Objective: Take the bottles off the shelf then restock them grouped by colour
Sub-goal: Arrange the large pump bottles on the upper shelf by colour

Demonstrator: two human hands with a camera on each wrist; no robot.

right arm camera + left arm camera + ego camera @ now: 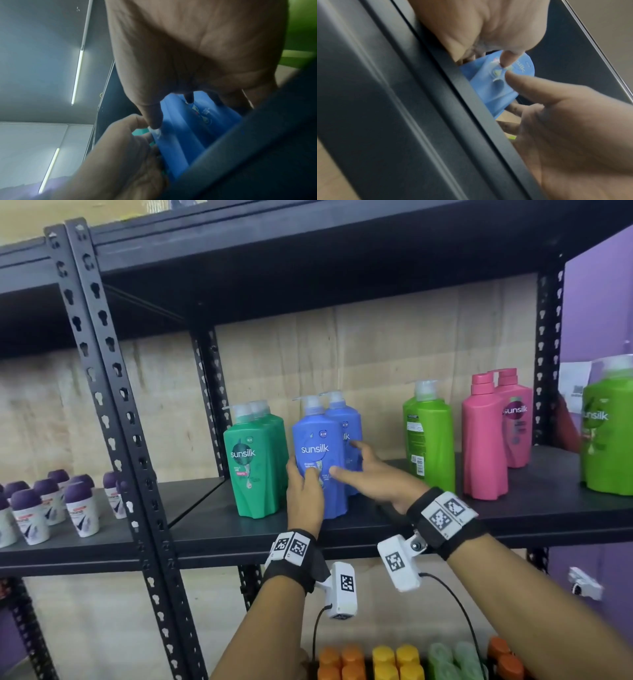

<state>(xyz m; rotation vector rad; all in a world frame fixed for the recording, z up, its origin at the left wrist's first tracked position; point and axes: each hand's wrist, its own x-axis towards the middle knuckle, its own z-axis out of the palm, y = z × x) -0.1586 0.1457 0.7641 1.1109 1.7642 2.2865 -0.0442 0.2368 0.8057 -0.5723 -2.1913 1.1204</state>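
Restocking stage, by the look of the shelf: bottles stand in colour pairs along it. Both hands are on the front blue bottle, which stands upright near the shelf's front edge, left of centre, touching the second blue bottle behind it.

Left hand: fingers curled round the bottle's left side, thumb on the label. Right hand: thumb on the front face, fingers reaching round the right side, between the two blue bottles. So both hands are closed on the same bottle.

Neighbours: dark green pair just beside it on the left. Light green bottle and pink pair stand towards the right end. Another light green bottle sits at the far right, blurred; whether it is on the shelf I cannot tell.

Risks (judgement):
- Sliding the blue bottle left could knock the dark green pair, since the gap is slight.
- Tall pump bottles; a push high on the body could tip one backwards.
- The light green bottles stand apart, so grouping is unfinished.

View notes: the head view alone shows the arrangement. The left wrist view shows the thumb tips nearly meeting on the label, with the shelf's front lip across the frame. The right wrist view shows the bottle's ribbed base from below and ceiling lights; a teal sliver confirms the green neighbour is close.
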